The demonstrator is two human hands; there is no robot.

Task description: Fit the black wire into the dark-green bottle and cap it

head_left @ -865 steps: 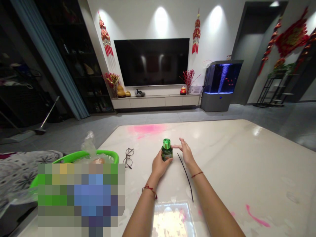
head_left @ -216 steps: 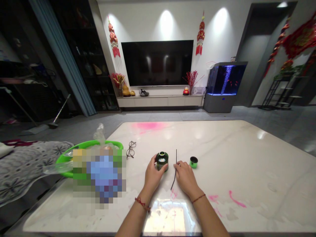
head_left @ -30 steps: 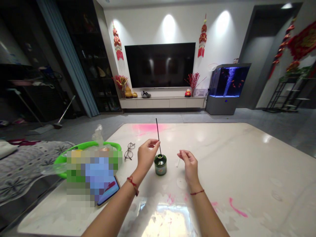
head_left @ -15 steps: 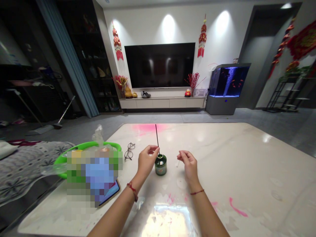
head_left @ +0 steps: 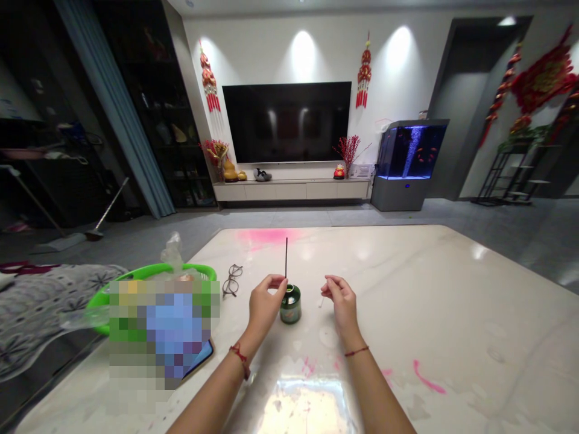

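Thumb and fingers of my left hand (head_left: 266, 303) pinch a thin black stick (head_left: 286, 256) just above and left of the bottle's mouth. The stick points upward; its lower end is hidden by the fingertips, so I cannot tell whether it reaches inside. A small dark green glass bottle (head_left: 290, 308) with a label stands upright on the table, right beside that hand. To the right of the bottle, apart from it, my right hand (head_left: 341, 301) is raised with its fingertips pinched. A small thin white piece (head_left: 321, 301) shows below those fingertips, apparently held; its kind is unclear.
Eyeglasses (head_left: 232, 280) lie left of the bottle on the pale marble-look table (head_left: 407, 289). A green basket (head_left: 97, 299) with plastic bags stands at the left, partly blurred out, and a phone (head_left: 201, 357) lies by it. Pink stains mark the tabletop.
The black stick sits slightly lower and more upright, and my left fingertips have moved down with it. My right hand stays pinched in about the same place. The view has shifted slightly.
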